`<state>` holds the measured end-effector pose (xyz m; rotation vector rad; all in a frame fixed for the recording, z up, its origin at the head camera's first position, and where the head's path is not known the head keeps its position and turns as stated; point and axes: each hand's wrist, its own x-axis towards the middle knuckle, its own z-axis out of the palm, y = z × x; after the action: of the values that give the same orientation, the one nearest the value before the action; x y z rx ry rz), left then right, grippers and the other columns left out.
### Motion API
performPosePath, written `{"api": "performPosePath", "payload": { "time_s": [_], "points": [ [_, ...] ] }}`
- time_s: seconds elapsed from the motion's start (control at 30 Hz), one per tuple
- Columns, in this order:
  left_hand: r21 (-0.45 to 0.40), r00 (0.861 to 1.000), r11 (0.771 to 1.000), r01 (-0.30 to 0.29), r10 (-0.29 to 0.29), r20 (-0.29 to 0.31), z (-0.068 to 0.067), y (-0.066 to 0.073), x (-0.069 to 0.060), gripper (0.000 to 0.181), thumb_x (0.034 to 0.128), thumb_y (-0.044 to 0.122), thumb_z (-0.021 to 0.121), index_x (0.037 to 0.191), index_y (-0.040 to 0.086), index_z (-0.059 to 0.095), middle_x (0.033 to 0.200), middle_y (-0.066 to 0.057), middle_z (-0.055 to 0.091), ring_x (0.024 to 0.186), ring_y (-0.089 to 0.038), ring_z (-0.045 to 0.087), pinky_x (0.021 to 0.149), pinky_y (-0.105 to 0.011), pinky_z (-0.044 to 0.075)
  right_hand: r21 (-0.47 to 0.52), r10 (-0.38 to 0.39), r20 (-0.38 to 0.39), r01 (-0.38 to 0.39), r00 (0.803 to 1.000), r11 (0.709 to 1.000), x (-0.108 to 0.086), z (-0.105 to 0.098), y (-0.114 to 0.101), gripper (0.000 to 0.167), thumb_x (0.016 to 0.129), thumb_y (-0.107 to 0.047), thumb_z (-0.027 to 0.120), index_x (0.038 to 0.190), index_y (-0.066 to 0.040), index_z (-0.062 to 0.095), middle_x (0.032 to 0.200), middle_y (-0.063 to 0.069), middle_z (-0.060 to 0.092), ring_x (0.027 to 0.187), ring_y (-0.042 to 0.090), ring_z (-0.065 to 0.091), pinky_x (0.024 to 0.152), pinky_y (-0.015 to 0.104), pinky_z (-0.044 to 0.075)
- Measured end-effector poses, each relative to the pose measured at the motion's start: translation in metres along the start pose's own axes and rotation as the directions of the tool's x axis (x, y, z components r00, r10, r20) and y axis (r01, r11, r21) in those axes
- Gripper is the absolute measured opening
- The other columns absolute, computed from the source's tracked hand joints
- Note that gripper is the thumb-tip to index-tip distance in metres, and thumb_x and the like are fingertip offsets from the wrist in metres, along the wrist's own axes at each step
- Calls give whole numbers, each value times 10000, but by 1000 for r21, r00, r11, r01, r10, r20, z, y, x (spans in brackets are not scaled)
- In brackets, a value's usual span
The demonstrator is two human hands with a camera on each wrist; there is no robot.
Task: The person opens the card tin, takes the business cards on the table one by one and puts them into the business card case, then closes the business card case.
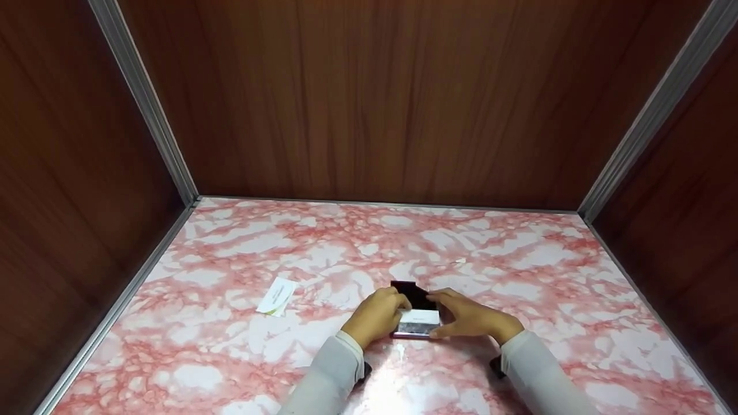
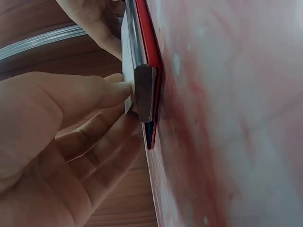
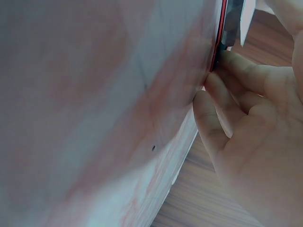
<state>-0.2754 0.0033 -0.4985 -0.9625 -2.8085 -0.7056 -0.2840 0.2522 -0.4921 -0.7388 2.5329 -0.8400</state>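
Observation:
A card holder (image 1: 415, 328) lies on the table with its dark flap (image 1: 408, 287) folded open away from the person. Its silvery metal body and red outer cover (image 2: 149, 40) show from the side in the left wrist view. A white card (image 1: 421, 316) sits at the mouth of the metal part. My left hand (image 1: 376, 314) pinches the card's left edge, thumb on top and fingers behind it. At the other side, my right hand (image 1: 464, 316) grips the holder's right edge between thumb and fingers; its fingertips (image 3: 215, 80) touch the red rim near the tabletop.
A loose white printed card (image 1: 278, 296) with a green-yellow corner lies on the table to the left. The red-and-white marbled tabletop (image 1: 369, 248) is bounded by brown wood-look panels (image 1: 357, 104) with metal corner strips at the back and both sides.

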Motion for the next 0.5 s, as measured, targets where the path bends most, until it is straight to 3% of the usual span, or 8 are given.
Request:
{"api": "performPosePath", "payload": {
  "time_s": [0.3,0.5],
  "points": [
    [47,999,998,-45,46,-5,-1,1,-3,233,903,25,655,1055,130,796,1027,19,695,1002,-201,621,908,-292,503,-6,-24,-2,24,1000,1000,-1,0,2,889,848,-406,797,1515,1,372,1432,141,405,1256,299,427,1079,546,331],
    [133,998,989,-64,61,21,-2,3,-4,239,899,74,674,1065,184,806,1040,19,697,945,-200,605,832,-321,516,-9,-34,-13,34,999,999,-1,0,2,896,842,-420,799,1508,9,380,1383,128,437,1170,259,463,1045,514,368]
  ]
}}
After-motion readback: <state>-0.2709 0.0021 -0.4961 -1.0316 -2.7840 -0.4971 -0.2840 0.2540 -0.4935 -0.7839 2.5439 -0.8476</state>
